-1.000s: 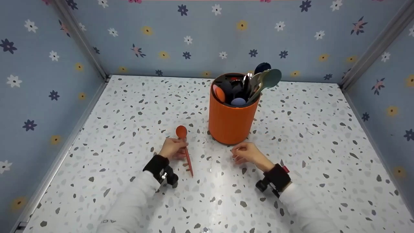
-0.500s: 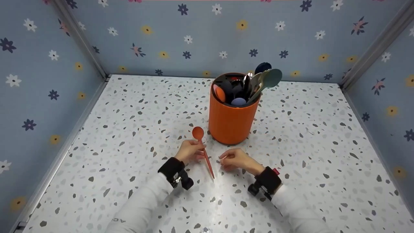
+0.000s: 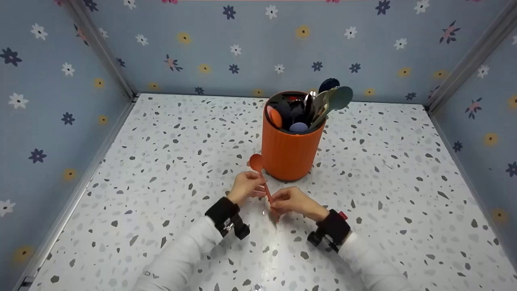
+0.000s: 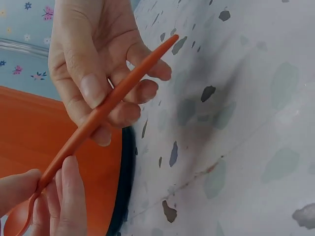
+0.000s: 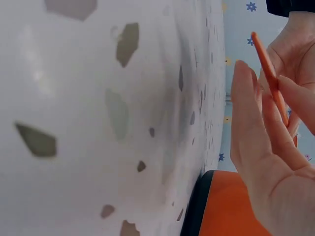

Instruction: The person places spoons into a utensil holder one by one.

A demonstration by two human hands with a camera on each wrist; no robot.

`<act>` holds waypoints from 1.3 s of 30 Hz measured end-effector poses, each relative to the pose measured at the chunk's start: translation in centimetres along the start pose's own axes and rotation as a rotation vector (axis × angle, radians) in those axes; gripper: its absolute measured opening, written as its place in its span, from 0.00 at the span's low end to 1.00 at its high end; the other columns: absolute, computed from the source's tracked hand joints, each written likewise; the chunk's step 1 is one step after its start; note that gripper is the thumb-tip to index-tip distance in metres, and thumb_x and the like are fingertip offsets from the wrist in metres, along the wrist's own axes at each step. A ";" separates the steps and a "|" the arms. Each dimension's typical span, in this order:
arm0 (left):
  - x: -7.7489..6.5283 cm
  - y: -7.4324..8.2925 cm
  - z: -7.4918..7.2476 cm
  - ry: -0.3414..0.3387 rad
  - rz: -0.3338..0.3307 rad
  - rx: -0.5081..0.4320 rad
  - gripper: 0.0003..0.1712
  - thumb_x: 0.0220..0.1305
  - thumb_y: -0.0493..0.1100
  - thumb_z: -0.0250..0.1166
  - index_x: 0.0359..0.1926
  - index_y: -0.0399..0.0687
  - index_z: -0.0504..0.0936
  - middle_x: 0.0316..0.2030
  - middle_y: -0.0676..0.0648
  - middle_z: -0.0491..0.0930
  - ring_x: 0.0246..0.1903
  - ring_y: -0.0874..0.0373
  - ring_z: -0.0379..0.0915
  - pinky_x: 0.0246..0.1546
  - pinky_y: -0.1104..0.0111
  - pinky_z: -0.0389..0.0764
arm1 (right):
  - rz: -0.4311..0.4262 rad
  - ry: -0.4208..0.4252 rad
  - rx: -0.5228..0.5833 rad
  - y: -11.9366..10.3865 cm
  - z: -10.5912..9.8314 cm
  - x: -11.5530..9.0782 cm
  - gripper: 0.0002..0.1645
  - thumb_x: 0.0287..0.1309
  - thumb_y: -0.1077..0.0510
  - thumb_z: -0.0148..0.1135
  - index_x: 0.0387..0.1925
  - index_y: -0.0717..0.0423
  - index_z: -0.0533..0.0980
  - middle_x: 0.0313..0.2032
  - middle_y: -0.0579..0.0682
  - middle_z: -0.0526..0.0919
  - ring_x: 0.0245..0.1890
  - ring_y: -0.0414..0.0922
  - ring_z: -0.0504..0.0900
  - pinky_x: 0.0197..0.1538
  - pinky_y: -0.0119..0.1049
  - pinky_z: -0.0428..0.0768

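Note:
An orange spoon (image 3: 256, 162) is held aslant between both hands, its bowl toward the back and in front of the orange canister (image 3: 288, 157). My left hand (image 3: 244, 186) pinches the handle close to the bowl, thumb on one side and fingers on the other in the left wrist view. Farther down, my right hand (image 3: 297, 202) pinches the handle between thumb and fingers. The handle's tip pokes out past the right hand (image 4: 88, 44) in the left wrist view. Part of the spoon (image 5: 265, 63) is covered by fingers in the right wrist view.
Several utensils stand in the canister, among them a grey-green spoon (image 3: 341, 98), a dark blue one (image 3: 328, 84) and a lavender one (image 3: 299, 127). Flowered panels (image 3: 242, 36) rise behind and at both sides of the speckled table (image 3: 387, 169).
The left hand has carried the orange spoon rightward, near the canister's base. My right hand has come leftward and now pinches the handle. The canister has stayed put.

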State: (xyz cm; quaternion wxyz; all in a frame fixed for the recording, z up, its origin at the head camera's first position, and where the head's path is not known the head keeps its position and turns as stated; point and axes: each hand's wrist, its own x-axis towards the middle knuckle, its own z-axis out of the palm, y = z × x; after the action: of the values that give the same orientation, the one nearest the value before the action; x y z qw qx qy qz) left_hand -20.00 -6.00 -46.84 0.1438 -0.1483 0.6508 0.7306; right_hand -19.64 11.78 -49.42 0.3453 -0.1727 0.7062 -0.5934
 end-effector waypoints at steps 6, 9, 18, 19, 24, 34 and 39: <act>-1.2 1.9 0.5 -0.004 0.078 0.016 0.06 0.54 0.31 0.59 0.33 0.33 0.71 0.25 0.45 0.74 0.20 0.57 0.76 0.27 0.66 0.82 | -0.043 0.020 -0.060 -1.8 -0.4 -0.3 0.17 0.53 0.65 0.56 0.42 0.76 0.71 0.35 0.67 0.79 0.29 0.41 0.80 0.39 0.41 0.81; -1.8 3.2 0.8 -0.019 0.114 0.018 0.07 0.54 0.32 0.60 0.34 0.33 0.72 0.27 0.43 0.75 0.21 0.58 0.75 0.28 0.66 0.82 | -0.061 0.035 -0.063 -3.0 -0.7 -0.6 0.15 0.54 0.66 0.56 0.41 0.73 0.72 0.35 0.67 0.78 0.31 0.43 0.80 0.39 0.41 0.81; -3.6 6.8 1.7 -0.055 0.159 0.011 0.08 0.56 0.33 0.60 0.35 0.33 0.72 0.29 0.41 0.74 0.21 0.56 0.74 0.29 0.65 0.82 | -0.119 0.071 -0.096 -6.5 -1.5 -2.1 0.13 0.53 0.66 0.57 0.41 0.71 0.72 0.33 0.56 0.79 0.34 0.46 0.80 0.40 0.42 0.80; -3.7 7.2 1.9 -0.058 0.160 0.009 0.08 0.56 0.33 0.60 0.36 0.33 0.71 0.30 0.41 0.74 0.22 0.55 0.74 0.30 0.64 0.82 | -0.126 0.072 -0.098 -6.8 -1.6 -2.2 0.14 0.53 0.66 0.57 0.41 0.71 0.72 0.33 0.56 0.79 0.34 0.45 0.80 0.40 0.42 0.80; -4.3 8.9 2.3 -0.066 0.178 0.017 0.09 0.56 0.34 0.60 0.37 0.34 0.72 0.29 0.44 0.73 0.24 0.51 0.74 0.33 0.61 0.81 | -0.149 0.081 -0.129 -8.5 -2.1 -2.7 0.14 0.53 0.66 0.56 0.41 0.72 0.72 0.34 0.57 0.79 0.33 0.45 0.80 0.40 0.42 0.80; -4.8 12.2 2.9 -0.055 0.236 0.019 0.09 0.56 0.35 0.60 0.37 0.34 0.72 0.28 0.46 0.72 0.24 0.51 0.75 0.34 0.62 0.81 | -0.201 0.149 -0.292 -12.2 -3.1 -3.3 0.15 0.53 0.64 0.58 0.41 0.71 0.73 0.35 0.55 0.79 0.33 0.41 0.79 0.38 0.33 0.80; -4.9 13.9 3.2 -0.055 0.272 -0.010 0.09 0.56 0.34 0.60 0.37 0.33 0.71 0.29 0.45 0.71 0.24 0.56 0.74 0.36 0.61 0.80 | -0.209 0.190 -0.342 -14.1 -3.7 -3.4 0.13 0.53 0.64 0.57 0.40 0.69 0.74 0.36 0.56 0.79 0.33 0.43 0.79 0.38 0.33 0.80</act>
State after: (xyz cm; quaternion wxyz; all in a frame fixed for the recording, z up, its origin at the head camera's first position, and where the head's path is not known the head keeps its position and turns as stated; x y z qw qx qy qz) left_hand -21.21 -4.40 -31.93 0.0605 -0.0391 0.6569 0.7505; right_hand -22.15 13.31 -34.76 0.1796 -0.2443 0.8044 -0.5109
